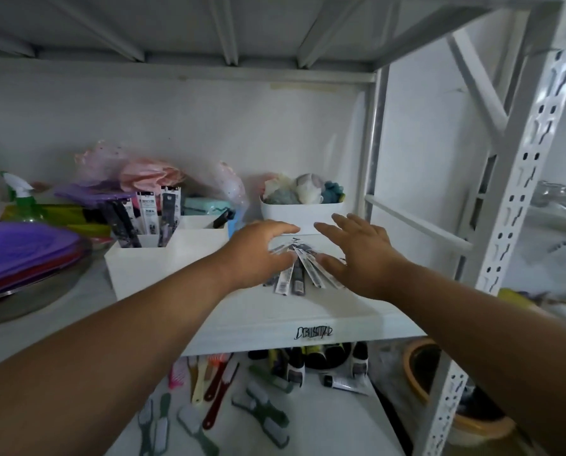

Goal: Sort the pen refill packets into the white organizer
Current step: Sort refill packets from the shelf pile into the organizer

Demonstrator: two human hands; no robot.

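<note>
shelf rack (535, 153): big white metal unit filled pretty much the whole view, with slotted uprights on the right

shelf (308, 317): the white board both arms reached over, with some scribbled black marking on its near edge

purple lids (21, 248): a stack sat far left on the shelf, on a metal tray

white organizer (163, 264): sat left of the hands, near the middle of the shelf. It was split into compartments, and a few pen refill packets already stood upright in the far-left one

white tub (303, 213): sat just behind the hands, holding some balled-up fabric-looking stuff

left hand (258, 251): hovered over the left side of the fanned packets with the fingers curved and spread. The grip was loose and open, and as far as I could tell it had hold of nothing

right hand (360, 255): same deal on the right side, fingers splayed, thumb down by the packets. Its grip was open too and wasn't closed around anything

pen refill packets (296, 274): a fanned-out pile lay flat on the shelf between the two hands, right of the organizer

lower shelf stuff (229, 399): brushes, combs and a few tubes lay scattered below
</note>
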